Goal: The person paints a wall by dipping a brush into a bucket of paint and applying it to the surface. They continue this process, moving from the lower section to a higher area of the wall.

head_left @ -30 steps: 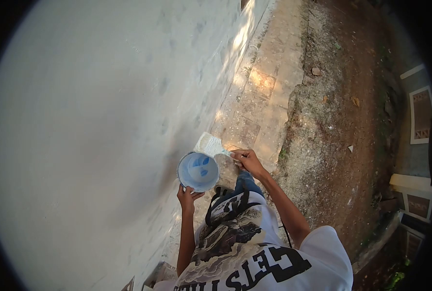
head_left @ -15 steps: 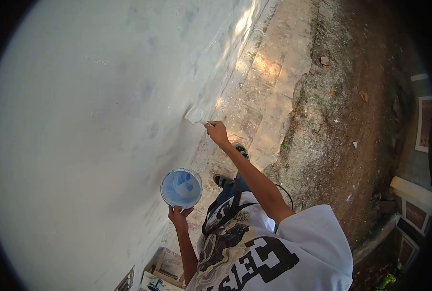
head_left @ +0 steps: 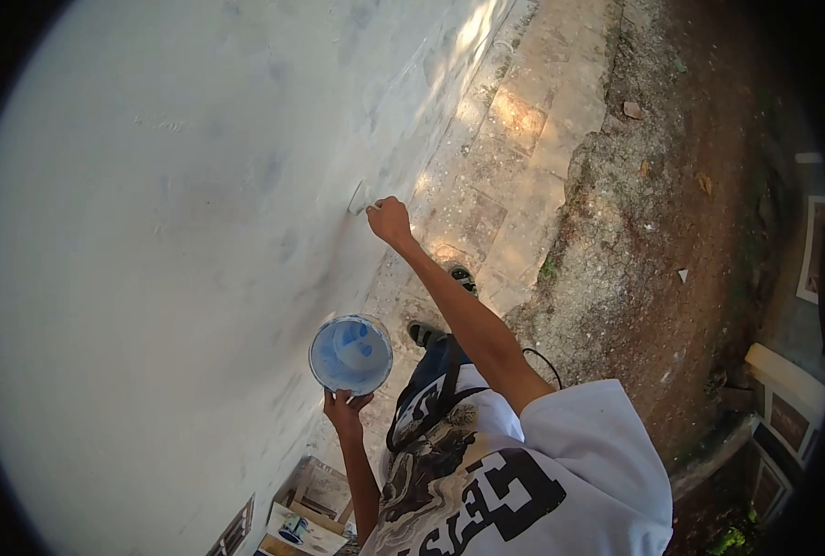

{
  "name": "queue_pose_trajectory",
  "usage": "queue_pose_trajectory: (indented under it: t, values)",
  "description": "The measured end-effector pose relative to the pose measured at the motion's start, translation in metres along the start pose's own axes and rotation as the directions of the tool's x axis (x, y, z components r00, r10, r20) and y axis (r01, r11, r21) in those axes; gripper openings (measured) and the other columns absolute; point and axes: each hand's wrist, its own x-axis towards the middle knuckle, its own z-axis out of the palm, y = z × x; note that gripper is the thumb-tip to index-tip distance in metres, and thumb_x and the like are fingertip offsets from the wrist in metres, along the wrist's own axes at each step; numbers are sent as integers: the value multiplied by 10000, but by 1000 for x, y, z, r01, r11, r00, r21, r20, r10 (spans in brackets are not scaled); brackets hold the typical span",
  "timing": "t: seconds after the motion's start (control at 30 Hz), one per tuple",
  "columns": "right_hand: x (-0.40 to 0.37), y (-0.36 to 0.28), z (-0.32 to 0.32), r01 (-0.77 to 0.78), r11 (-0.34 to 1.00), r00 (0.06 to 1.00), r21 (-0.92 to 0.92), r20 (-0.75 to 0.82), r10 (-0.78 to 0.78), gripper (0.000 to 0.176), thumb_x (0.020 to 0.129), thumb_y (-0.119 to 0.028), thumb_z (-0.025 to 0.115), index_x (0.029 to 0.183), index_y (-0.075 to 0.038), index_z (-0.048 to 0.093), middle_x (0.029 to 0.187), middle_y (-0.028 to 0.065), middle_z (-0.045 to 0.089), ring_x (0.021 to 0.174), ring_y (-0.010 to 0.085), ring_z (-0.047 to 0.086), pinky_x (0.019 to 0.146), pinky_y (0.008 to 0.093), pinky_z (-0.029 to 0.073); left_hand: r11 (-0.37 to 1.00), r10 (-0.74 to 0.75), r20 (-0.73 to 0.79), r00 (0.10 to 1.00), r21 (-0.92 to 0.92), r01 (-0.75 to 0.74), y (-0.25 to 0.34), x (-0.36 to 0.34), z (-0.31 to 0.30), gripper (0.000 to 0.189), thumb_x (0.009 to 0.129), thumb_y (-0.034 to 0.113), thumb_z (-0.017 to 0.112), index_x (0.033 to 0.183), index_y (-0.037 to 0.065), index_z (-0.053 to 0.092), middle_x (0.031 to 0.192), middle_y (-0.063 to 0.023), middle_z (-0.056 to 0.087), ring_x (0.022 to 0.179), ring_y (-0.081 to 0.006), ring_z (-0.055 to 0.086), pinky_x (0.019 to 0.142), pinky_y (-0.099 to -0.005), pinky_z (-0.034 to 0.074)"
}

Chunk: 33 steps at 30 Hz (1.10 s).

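Note:
My right hand (head_left: 389,221) is closed around the handle of a paintbrush (head_left: 358,198), whose wide pale head is against the whitish wall (head_left: 199,259). Lower down, my left hand (head_left: 345,410) grips a round bucket (head_left: 349,356) by its near side, with the fingers at the rim. The bucket's inside is smeared blue and white, and its open top faces me. Faint grey-blue patches mark the wall around the brush.
A paved strip (head_left: 501,204) runs along the wall's foot, where my sandalled feet stand. Beyond it lie rough broken concrete (head_left: 607,241) and brown dirt (head_left: 709,278). Framed pieces (head_left: 788,417) stand at far right. A small container (head_left: 292,530) sits on a board at bottom.
My right hand has moved up and slightly left with the paintbrush, which is now turned more edge-on. The bucket in my left hand has shifted slightly up and right.

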Motion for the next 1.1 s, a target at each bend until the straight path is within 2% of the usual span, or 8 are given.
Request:
queue_pose_trajectory:
  t: [0.1,0.2,0.3,0.4,0.63,0.87,0.97,1.1]
  values:
    - [-15,-12,-40,77,996,997,33,-7,-77,304,814,-248,651,909,32,723,839,263,679,845,398,674,777,420,529,999,-23,-5,1000,31,23,2,-3,6,488,819,49,455,1304,-1,444,1098,-161,579,801,-366,691,665,-409,634]
    - [-11,-4,-74,-187,972,970,143,185,159,403,816,-268,655,1011,85,675,1000,271,672,964,398,656,868,426,522,999,-20,-20,1000,27,20,6,-5,10,472,829,51,450,1299,-2,447,1089,-163,586,801,-359,692,657,-402,634]
    - [20,51,-44,-205,977,969,-65,128,212,427,800,-295,668,987,89,666,973,269,675,952,399,658,855,432,527,1000,-20,-24,1000,-7,20,6,-4,14,484,844,36,445,1325,-13,421,1071,-184,584,763,-365,693,628,-405,638]
    - [33,50,-7,-100,991,995,-88,-9,100,337,771,-269,652,645,44,648,719,265,657,761,410,670,740,442,529,1000,-18,-29,999,-25,17,5,-1,15,504,858,22,443,1357,-22,391,1062,-207,578,727,-376,694,603,-412,640]
    - [13,-44,-50,46,997,998,-61,39,-44,326,792,-259,650,713,57,679,781,275,669,799,415,669,770,438,528,999,-29,-73,997,21,31,13,-7,25,473,831,58,458,1301,2,446,1044,-169,592,771,-363,696,638,-406,636]
    - [38,-22,-70,-161,980,976,-120,130,176,424,770,-285,675,904,112,611,929,313,659,904,437,660,815,449,536,1000,10,-56,998,-21,-11,6,-1,24,483,824,57,463,1304,3,447,1050,-169,594,774,-369,694,649,-408,638]
    - [55,-24,-30,58,990,990,-132,132,-40,427,768,-282,673,903,117,602,930,316,655,889,441,657,790,454,541,1000,-15,-52,999,-15,15,6,-1,25,480,827,56,457,1304,6,448,1058,-169,598,773,-363,695,652,-406,637]
    - [22,-78,-84,16,1000,984,-19,180,-12,344,806,-268,654,752,70,677,775,263,671,735,387,670,725,417,531,1000,6,-31,1000,-7,-6,8,-3,29,480,825,48,455,1303,4,449,1067,-166,603,780,-350,697,650,-406,637]
